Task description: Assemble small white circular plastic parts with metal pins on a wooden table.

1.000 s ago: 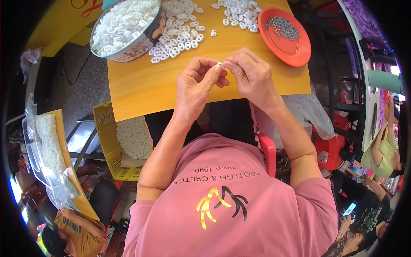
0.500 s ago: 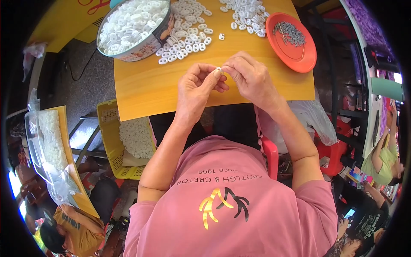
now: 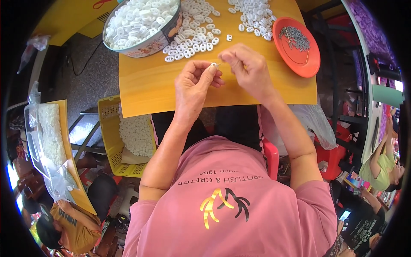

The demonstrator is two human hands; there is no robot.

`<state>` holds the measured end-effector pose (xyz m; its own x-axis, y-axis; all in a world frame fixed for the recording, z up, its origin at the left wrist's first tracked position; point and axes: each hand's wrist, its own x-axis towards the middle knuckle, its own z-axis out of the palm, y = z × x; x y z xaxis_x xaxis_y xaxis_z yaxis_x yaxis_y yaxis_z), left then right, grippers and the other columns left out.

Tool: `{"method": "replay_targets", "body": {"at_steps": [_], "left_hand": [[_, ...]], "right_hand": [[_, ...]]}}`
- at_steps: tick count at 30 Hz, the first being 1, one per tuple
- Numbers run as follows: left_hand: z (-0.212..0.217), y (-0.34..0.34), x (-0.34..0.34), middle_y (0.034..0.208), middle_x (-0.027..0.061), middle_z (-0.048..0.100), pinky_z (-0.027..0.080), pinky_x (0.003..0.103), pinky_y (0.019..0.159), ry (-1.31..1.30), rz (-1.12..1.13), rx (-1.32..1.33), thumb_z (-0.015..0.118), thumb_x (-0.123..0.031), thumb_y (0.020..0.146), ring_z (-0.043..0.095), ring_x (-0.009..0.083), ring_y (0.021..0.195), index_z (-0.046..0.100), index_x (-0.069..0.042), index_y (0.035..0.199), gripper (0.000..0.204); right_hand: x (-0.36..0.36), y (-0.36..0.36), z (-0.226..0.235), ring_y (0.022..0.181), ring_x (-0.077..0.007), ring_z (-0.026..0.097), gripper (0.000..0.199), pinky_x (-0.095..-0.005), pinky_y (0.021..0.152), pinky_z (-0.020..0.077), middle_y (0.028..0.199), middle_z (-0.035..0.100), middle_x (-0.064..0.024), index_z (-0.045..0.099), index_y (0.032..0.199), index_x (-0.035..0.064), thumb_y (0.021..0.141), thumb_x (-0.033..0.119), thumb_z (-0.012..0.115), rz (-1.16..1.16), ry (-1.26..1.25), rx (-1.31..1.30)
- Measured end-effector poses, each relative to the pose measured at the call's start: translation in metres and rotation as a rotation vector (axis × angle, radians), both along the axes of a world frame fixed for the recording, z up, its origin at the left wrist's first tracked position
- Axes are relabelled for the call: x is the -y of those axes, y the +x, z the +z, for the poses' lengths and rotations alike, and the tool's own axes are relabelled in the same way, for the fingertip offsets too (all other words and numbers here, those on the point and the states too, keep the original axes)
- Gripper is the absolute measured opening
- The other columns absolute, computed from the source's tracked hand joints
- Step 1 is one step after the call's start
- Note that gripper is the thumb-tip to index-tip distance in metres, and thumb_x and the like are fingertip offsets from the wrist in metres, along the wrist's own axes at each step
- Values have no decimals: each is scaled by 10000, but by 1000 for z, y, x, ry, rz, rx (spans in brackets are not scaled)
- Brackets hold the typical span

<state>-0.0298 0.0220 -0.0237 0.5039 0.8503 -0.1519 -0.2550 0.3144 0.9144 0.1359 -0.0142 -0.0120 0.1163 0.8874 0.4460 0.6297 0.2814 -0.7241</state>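
Note:
My left hand [image 3: 195,85] pinches a small white plastic oval piece [image 3: 213,64] between thumb and fingertips, above the near part of the yellow table. A thin, pin-like bit sticks out of its right side. My right hand [image 3: 248,70] is just to the right, its thumb and forefinger pressed together; what they hold, if anything, is too small to make out. Beyond the hands lie many loose white two-holed ovals [image 3: 197,43], and one stray white piece [image 3: 229,37] sits apart. At the right, a red plate [image 3: 310,64] carries small grey metal pins or screws [image 3: 295,37] and thin sticks.
A round tin [image 3: 141,50] heaped with white ovals stands at the table's far left. Another pile of ovals [image 3: 254,17] lies at the back. Below left is a yellow crate [image 3: 112,147] with white pieces. A red chair [image 3: 270,156] is beside me; other people sit around.
My right hand has drawn up and away from the white oval, leaving a small gap. The left hand still holds the oval. The whole view has shifted slightly.

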Motion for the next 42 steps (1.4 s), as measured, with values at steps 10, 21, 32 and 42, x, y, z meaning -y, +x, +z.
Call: {"method": "replay_targets", "body": {"at_steps": [10, 21, 32, 42], "left_hand": [[-6, -6, -2, 900, 131, 673, 528, 266, 693, 5, 8, 8, 626, -130, 950, 670, 179, 762, 587, 19, 1033, 175], [-8, -4, -2, 907, 134, 673, 531, 275, 696, 32, -1, 14, 622, -130, 953, 669, 183, 767, 584, 21, 1033, 175], [2, 1, 1, 868, 127, 660, 543, 273, 678, -14, 7, 61, 607, -106, 954, 666, 177, 728, 570, 35, 1004, 154], [12, 13, 3, 840, 129, 656, 538, 273, 650, -55, -22, 93, 615, -102, 942, 660, 174, 703, 561, 40, 985, 158]], "right_hand": [[-41, 23, -22, 816, -240, 637, 85, -348, 652, 528, 890, 632, -54, 664, 896, 76, 817, 103, 648, -18, 146, 584], [-31, 20, -25, 765, -238, 634, 114, -353, 630, 521, 855, 624, -52, 666, 915, 63, 810, 98, 694, -21, 142, 685], [-3, 9, -5, 649, -56, 549, 197, -208, 599, 473, 800, 679, -37, 688, 1033, -8, 927, 152, 645, -106, -291, -551], [19, 1, 17, 668, -46, 554, 211, -200, 608, 476, 826, 672, -13, 685, 1061, -17, 942, 150, 635, -65, -226, -701]]}}
